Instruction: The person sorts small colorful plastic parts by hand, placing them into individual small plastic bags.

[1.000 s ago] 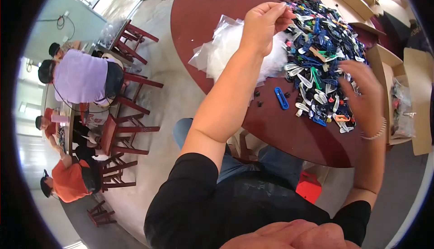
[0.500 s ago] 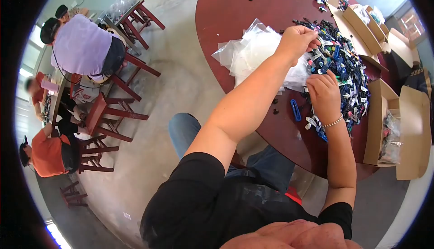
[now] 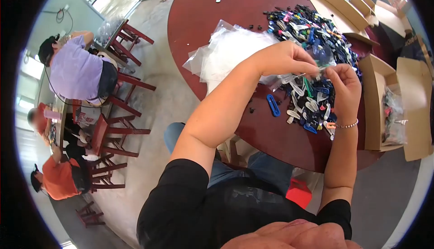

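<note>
Both hands have come together; half a second ago the right hand lay on the clip pile. Now the left hand and the right hand each pinch a small clear bag tight, above the bench, with the pile at twelve o'clock. I think they are opening it. Next, its mouth needs holding wide.

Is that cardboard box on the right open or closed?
Open: the box has its flap folded outward, and bagged items show inside.
</note>
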`<state>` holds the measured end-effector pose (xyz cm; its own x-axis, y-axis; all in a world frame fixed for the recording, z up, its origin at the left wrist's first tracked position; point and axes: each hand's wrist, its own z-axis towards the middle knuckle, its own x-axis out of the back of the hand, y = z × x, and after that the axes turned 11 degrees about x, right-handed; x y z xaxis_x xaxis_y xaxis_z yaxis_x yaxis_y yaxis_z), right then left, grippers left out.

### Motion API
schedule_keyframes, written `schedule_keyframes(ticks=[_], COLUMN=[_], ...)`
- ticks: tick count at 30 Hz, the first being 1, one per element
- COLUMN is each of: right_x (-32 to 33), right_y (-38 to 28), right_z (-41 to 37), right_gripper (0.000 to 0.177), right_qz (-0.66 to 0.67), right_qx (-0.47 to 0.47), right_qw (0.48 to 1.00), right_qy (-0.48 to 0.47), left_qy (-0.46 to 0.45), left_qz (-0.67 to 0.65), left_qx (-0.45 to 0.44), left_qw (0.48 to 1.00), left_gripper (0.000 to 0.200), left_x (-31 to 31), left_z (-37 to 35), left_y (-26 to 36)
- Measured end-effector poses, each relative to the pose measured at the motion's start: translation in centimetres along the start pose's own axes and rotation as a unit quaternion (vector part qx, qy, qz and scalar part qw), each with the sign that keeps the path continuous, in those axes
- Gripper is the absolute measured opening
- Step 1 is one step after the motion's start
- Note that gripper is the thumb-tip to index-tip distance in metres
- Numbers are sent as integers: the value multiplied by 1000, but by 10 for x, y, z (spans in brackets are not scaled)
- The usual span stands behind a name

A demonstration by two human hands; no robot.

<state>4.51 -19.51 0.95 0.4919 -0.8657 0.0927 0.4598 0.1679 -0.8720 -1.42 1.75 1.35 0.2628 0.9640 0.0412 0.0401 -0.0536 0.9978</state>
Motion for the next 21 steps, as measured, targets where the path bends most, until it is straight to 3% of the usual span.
schedule_keyframes(ticks=[4,6,8,10,11,12,14,21], right_x=[1,0,-2,-8,-11,-13,-24,-42], right_y=[-4,-5,-5,-10,-13,-15,-16,-11], right_z=[1,2,3,0,0,-1,-4,-9], right_gripper=[11,14,19,23,25,27,26,38], right_qz=[29,31,-34,-91,-225,-351,-382,-424], right_qx=[22,35,121,137,246,347,362,362], right_qw=[999,997,988,981,941,869,848,824], right_qy=[29,60,93,104,61,15,-55,-99], left_qy=[13,15,75,92,107,110,118,140], left_qz=[-68,-27,-102,-119,-137,-138,-148,-155], left_qx=[26,26,28,39,49,47,51,55], left_qw=[997,999,992,988,984,983,981,976], left_gripper=[19,20,22,22,22,22,22,25], left_x=[-4,-4,-7,-5,-3,-2,-1,-3], left_z=[7,8,10,9,9,9,9,7], left_y=[-8,-8,-7,-6,-6,-6,-8,-6])
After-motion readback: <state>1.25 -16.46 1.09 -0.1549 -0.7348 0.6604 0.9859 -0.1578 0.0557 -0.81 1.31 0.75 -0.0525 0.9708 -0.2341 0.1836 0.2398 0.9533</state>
